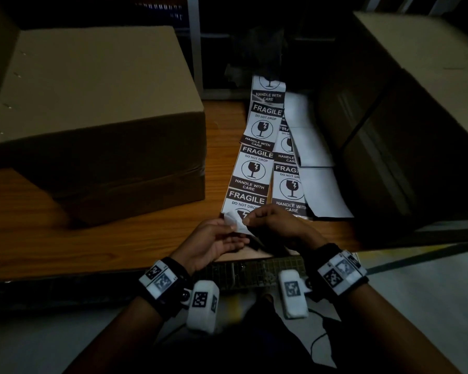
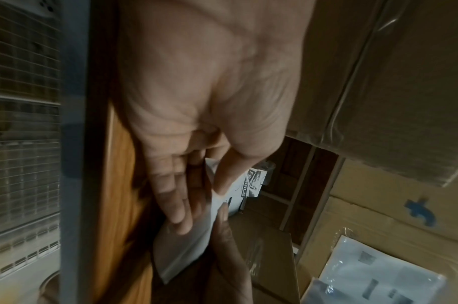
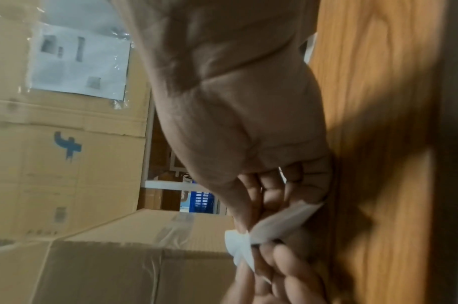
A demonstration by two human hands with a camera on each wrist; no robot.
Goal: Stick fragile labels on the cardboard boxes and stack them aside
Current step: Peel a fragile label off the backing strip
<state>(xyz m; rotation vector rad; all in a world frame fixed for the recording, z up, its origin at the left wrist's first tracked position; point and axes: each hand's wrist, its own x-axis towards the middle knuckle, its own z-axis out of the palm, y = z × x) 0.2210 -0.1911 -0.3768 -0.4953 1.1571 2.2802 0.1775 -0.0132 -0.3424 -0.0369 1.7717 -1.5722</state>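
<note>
Peeling a fragile label

My left hand [image 1: 214, 240] and right hand [image 1: 274, 225] both pinch the label strip [image 1: 250, 179], beside the cardboard box [image 1: 97, 117].

A wooden table [image 1: 52, 238] fills the middle of the head view. Just past its far edge stands a grey metal upright [image 1: 194, 44], and a dark cable [image 1: 320, 338] trails over the pale floor [image 1: 430, 306] on the near side of the table.

Nearest label [image 1: 243, 209] half hidden under both hands (print unreadable); right box [image 1: 416, 109] cropped.
</note>
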